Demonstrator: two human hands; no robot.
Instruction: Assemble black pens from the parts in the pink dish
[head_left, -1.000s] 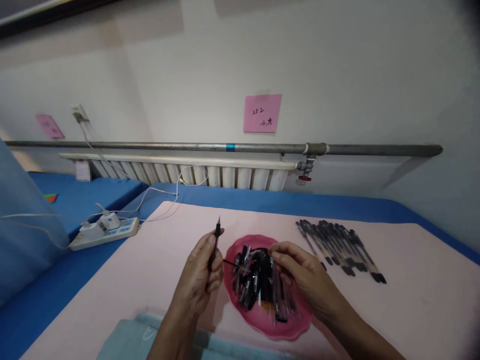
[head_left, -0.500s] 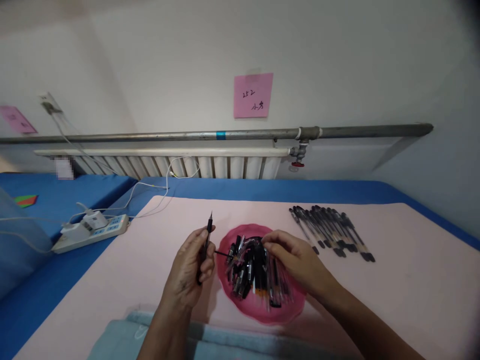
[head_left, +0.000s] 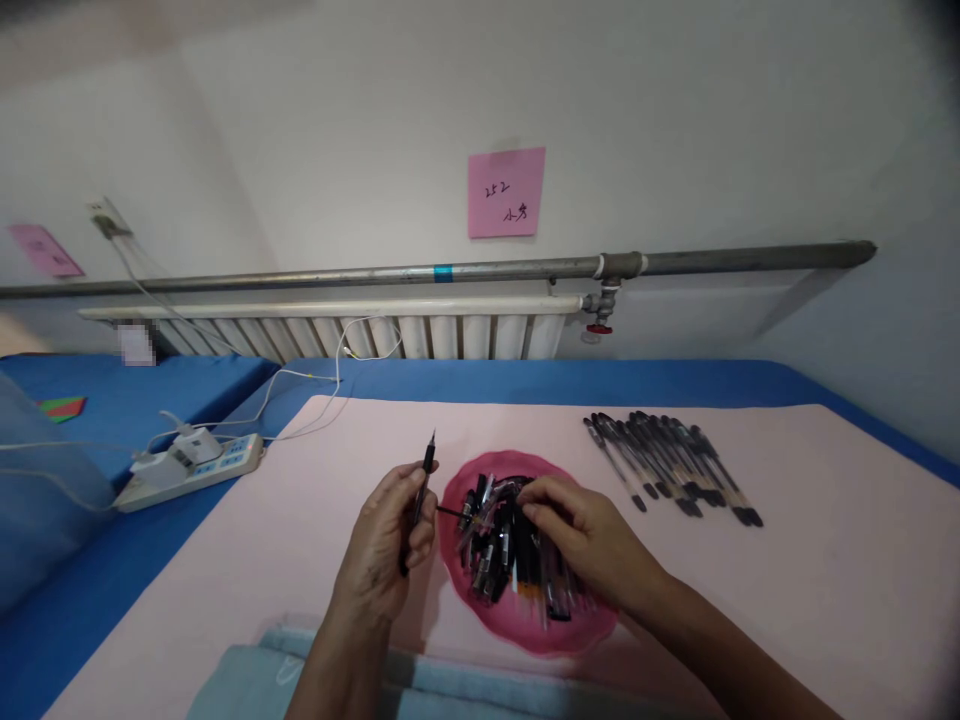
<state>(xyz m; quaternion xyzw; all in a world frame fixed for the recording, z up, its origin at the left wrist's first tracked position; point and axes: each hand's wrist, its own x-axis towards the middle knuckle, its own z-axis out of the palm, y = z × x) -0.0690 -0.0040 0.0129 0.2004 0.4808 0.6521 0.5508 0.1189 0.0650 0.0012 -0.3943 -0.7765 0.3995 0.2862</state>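
A pink-red tray (head_left: 480,475) on the pink mat holds a heap of black pen parts (head_left: 499,545). My left hand (head_left: 386,550) stays just left of the tray, fingers closed round a thin black pen refill (head_left: 422,478) whose tip points up and away. My right hand (head_left: 581,540) rests on the heap in the tray, fingertips pinched among the parts; what they grip is too small to make out. A row of several assembled black pens (head_left: 671,465) lies on the mat to the right of the tray.
The pink mat (head_left: 825,560) covers a blue table. A white power strip (head_left: 191,460) with plugs and cables lies at the left. A radiator (head_left: 360,335) and a grey pipe run along the wall under a pink note (head_left: 506,192). A light blue cloth (head_left: 247,685) lies at the near edge.
My right hand's fingers have shifted slightly over the heap in the tray. My left hand keeps the refill upright in much the same place. The camera view has drifted a little.
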